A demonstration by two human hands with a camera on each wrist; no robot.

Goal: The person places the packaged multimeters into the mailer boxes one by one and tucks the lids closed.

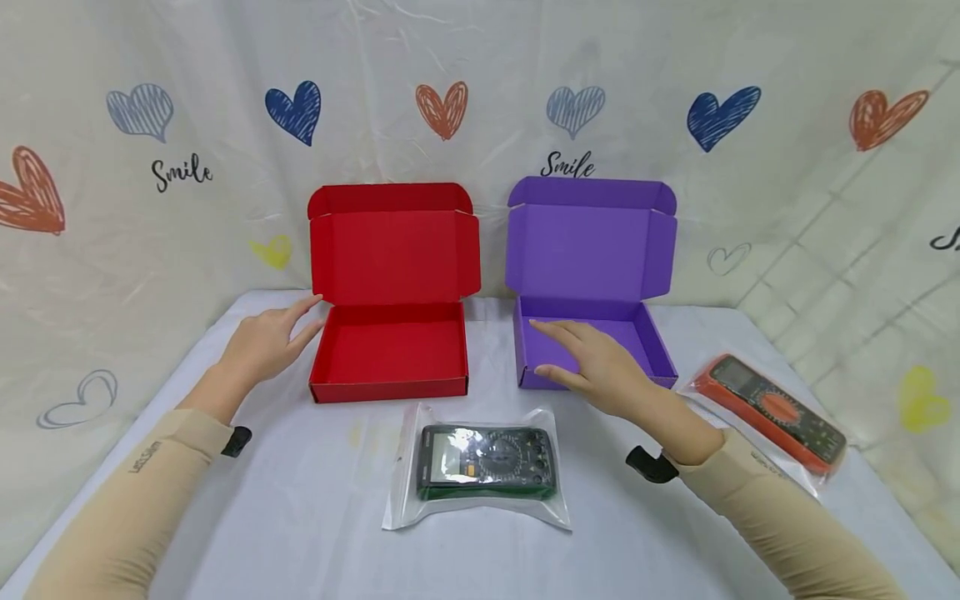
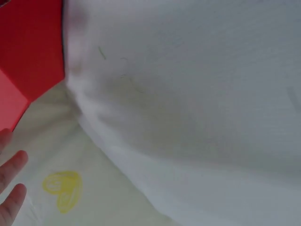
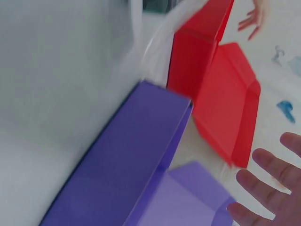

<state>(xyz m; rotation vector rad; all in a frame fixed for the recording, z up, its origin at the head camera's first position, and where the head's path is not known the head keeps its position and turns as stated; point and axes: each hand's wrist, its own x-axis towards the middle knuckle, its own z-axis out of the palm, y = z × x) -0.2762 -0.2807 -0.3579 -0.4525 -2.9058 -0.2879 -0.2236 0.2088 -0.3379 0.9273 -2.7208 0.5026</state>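
A red cardboard box point(image 1: 390, 354) stands with its lid raised on the left, and nothing lies inside. My left hand point(image 1: 264, 342) is at its left side, fingers extended near the lid hinge and holding nothing. To the right is a purple box point(image 1: 585, 250), lid up too. My right hand point(image 1: 600, 367) hovers over its front edge with fingers spread and nothing in them; it hides part of the box's inside. In front of the boxes lies a dark multimeter point(image 1: 487, 461) in a clear plastic bag point(image 1: 480, 515).
A red-orange multimeter point(image 1: 772, 408) in a clear bag lies at the right, partly behind the right forearm. White cloth point(image 1: 315, 500) covers the table. Behind the boxes hangs a pale curtain point(image 1: 495, 50) printed with hearts and "Smile".
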